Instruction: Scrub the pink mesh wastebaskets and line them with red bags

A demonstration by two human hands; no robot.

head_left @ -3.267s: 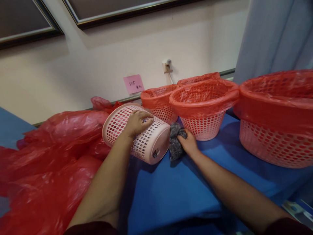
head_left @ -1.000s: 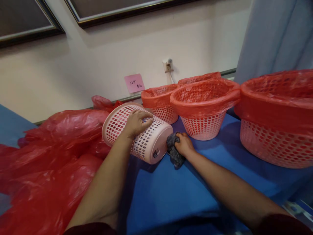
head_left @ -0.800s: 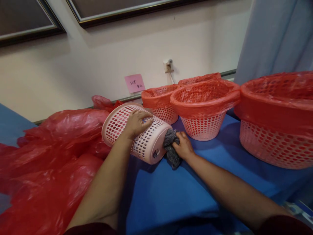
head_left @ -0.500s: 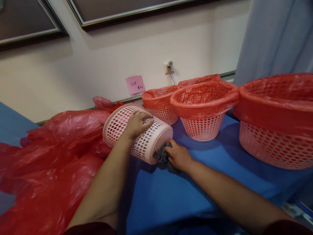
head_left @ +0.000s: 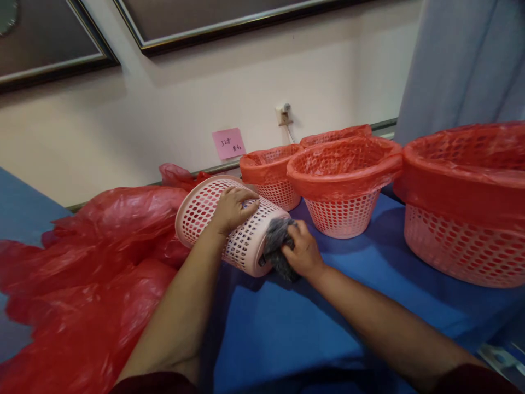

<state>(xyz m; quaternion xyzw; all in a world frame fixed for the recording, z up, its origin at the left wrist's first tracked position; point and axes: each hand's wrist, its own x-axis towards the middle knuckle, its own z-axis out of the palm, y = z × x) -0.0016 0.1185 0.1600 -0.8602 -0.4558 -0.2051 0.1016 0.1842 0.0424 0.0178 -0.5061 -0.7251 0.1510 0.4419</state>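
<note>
Left hand (head_left: 233, 210) spread over tipped basket (head_left: 248, 235), right hand (head_left: 304, 251) round cloth (head_left: 276, 241), red-lined baskets (head_left: 342, 205) nearby

Left hand (head_left: 234, 209) palm-down — right hand (head_left: 304, 253) curled tight.

Left grip (head_left: 235, 210) resting on a tipped pink basket (head_left: 251, 236), right grip (head_left: 304, 250) holding grey cloth (head_left: 278, 235) against it — red-lined baskets (head_left: 342, 210) beyond

A pink note (head_left: 228, 144) (handwritten) sits on the wall (head_left: 184, 104) left of a socket (head_left: 284, 116), below framed panels (head_left: 246, 15); a grey-blue curtain (head_left: 459, 60) hangs at right.
</note>
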